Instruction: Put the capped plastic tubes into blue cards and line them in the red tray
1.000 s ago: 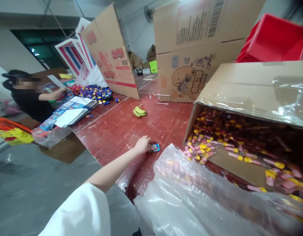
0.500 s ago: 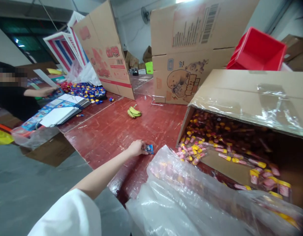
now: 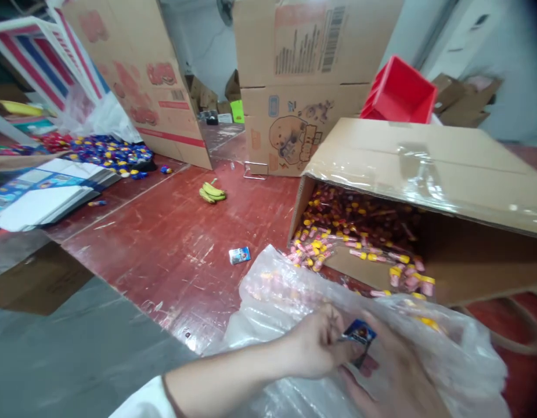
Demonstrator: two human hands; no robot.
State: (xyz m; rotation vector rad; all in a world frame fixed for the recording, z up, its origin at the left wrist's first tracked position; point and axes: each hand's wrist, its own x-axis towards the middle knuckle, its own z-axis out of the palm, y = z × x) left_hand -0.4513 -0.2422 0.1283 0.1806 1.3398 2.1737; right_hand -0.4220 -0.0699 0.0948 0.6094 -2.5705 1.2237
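Note:
My left hand (image 3: 317, 343) is closed, its thumb and fingers pinching a small blue packet (image 3: 359, 332) above the clear plastic bag. My right hand (image 3: 394, 371) is right beside the packet, close against my left hand. Motion smears its fingers, so its grip is unclear. Another blue packet with a pale shiny face (image 3: 239, 255) lies flat on the red table (image 3: 176, 244). Under both hands spreads the crumpled plastic bag (image 3: 277, 290), with pink, yellow-capped pieces showing through it.
An open cardboard box (image 3: 429, 157) lies on its side, many small pink bottles with yellow caps (image 3: 312, 249) spilling from it. Bananas (image 3: 212, 192) lie on the table. Cardboard panels, a red bin (image 3: 399, 93), blue wrapped sweets (image 3: 111, 154) and stacked printed cards (image 3: 50, 200) stand beyond.
My left hand has let go of the packet on the table and come back towards me, now with another packet. My right hand has entered the view. The camera has turned right.

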